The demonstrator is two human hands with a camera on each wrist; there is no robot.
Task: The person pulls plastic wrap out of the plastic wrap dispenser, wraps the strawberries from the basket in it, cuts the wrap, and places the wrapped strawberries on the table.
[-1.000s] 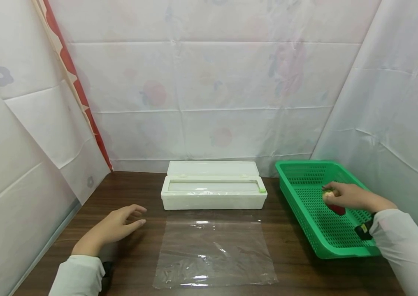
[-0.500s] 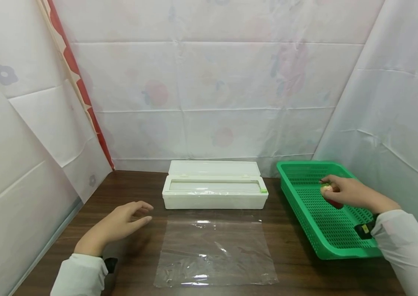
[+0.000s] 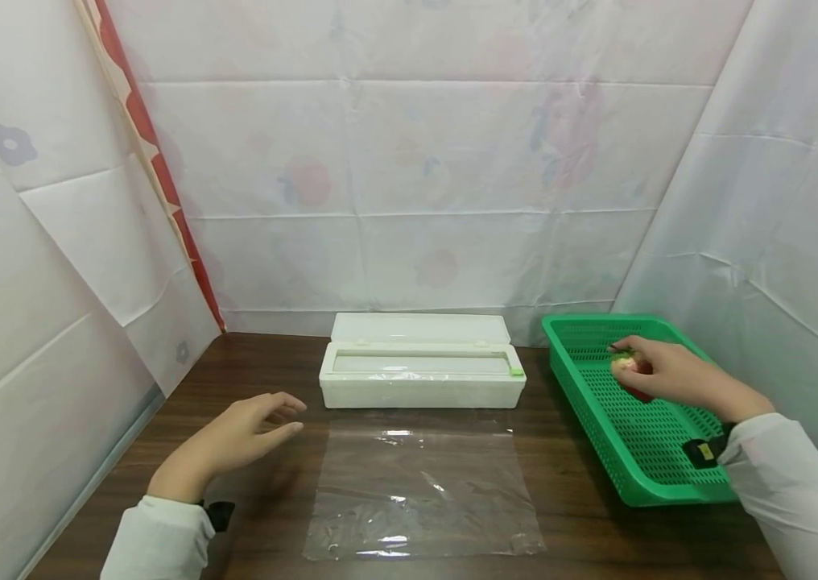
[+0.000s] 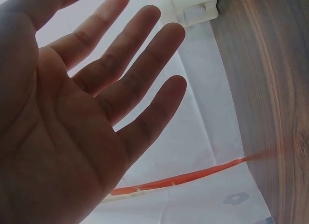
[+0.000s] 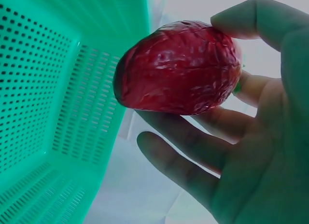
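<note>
My right hand pinches a dark red, glossy, egg-shaped thing with wrinkled skin, thumb on one side and fingers on the other. Its upper end looks pale with some green in the head view. Below the hand is a green perforated basket. My left hand hovers over the table's left side, fingers spread and slightly bent around nothing; its bare palm shows in the left wrist view. Between the hands a sheet of clear cling film lies flat, in front of a white cling film dispenser with its lid raised.
A green slider sits at the right end of the dispenser. White patterned sheeting encloses the dark wooden table at the back and both sides. The basket stands close to the right sheeting.
My right hand has lifted the red thing slightly and carried it a little left over the basket. My left hand has shifted a little right, toward the film.
</note>
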